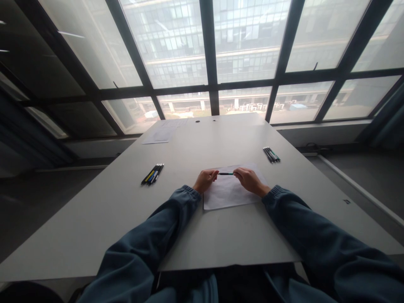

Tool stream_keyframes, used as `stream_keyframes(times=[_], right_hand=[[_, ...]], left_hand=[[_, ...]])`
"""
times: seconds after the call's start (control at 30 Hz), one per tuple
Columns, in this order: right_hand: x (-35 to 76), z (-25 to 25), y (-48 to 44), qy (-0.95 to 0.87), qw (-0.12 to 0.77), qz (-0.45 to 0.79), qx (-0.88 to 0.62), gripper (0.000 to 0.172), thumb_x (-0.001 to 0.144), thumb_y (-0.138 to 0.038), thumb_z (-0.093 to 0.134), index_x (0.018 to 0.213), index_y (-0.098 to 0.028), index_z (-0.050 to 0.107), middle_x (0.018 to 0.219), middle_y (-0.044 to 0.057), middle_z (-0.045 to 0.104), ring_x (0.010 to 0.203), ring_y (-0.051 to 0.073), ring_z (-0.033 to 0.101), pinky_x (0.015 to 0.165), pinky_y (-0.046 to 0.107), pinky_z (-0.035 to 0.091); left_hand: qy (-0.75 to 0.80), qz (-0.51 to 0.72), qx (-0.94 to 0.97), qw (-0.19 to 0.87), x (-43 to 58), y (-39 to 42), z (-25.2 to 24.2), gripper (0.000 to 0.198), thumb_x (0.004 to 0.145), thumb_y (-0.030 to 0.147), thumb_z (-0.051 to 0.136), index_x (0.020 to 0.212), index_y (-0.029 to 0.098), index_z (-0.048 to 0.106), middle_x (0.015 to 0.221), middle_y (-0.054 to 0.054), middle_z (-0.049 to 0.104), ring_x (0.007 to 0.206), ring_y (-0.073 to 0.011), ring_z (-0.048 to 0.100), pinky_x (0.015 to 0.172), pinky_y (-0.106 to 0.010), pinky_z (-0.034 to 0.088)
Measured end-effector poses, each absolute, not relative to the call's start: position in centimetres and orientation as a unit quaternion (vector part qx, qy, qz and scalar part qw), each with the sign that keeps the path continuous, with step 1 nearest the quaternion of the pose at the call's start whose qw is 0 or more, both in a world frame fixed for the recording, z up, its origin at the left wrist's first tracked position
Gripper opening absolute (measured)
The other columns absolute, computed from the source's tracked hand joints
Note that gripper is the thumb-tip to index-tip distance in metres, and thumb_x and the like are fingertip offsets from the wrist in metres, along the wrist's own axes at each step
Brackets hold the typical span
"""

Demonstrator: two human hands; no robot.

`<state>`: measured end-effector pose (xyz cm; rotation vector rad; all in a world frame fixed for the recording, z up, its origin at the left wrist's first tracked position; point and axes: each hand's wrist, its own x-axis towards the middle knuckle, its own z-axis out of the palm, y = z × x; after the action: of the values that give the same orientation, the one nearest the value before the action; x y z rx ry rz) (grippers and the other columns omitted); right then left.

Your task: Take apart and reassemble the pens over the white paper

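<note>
A dark pen [225,174] with a green part near its right end is held level between my two hands. My left hand [205,180] is closed on its left end, and my right hand [249,180] pinches the other end. Beneath them lies white paper [233,195], its upper part partly covered by my hands. To the left, a row of pens [152,174], some with yellow, blue or white parts, lies on the table. Another group of dark pens [272,155] rests farther back on the right.
The white table [189,235] stretches away toward large windows [246,42]. Printed sheets [160,134] lie at its far left. Two small dark items, one of them round [197,121], sit near the far end. A small dark mark [346,201] shows near the right edge.
</note>
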<state>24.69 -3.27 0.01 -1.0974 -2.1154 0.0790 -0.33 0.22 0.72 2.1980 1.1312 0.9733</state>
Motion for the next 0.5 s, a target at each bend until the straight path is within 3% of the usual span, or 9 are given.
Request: stream_keyframes(times=[0.27, 0.5], right_hand=[[24.71, 0.03, -3.24, -0.823, 0.362, 0.041, -0.436, 0.02, 0.099, -0.027, 0.048, 0.093, -0.02, 0.066, 0.085, 0.006, 0.07, 0.076, 0.018, 0.062, 0.071, 0.026, 0.042], [24.79, 0.03, -3.24, -0.822, 0.36, 0.043, -0.44, 0.02, 0.099, -0.027, 0.048, 0.092, -0.02, 0.066, 0.086, 0.005, 0.07, 0.076, 0.017, 0.062, 0.071, 0.026, 0.042]], left_hand=[[0.415, 0.372, 0.799, 0.226, -0.21, 0.2, 0.78, 0.045, 0.092, 0.051, 0.054, 0.068, 0.015, 0.067, 0.066, -0.002, 0.068, 0.061, -0.0125, 0.058, 0.065, -0.024, 0.043], [0.392, 0.391, 0.807, 0.207, -0.23, 0.3, 0.64, 0.029, 0.09, 0.042, 0.062, 0.078, 0.017, 0.069, 0.073, -0.002, 0.07, 0.066, -0.013, 0.059, 0.065, -0.026, 0.045]])
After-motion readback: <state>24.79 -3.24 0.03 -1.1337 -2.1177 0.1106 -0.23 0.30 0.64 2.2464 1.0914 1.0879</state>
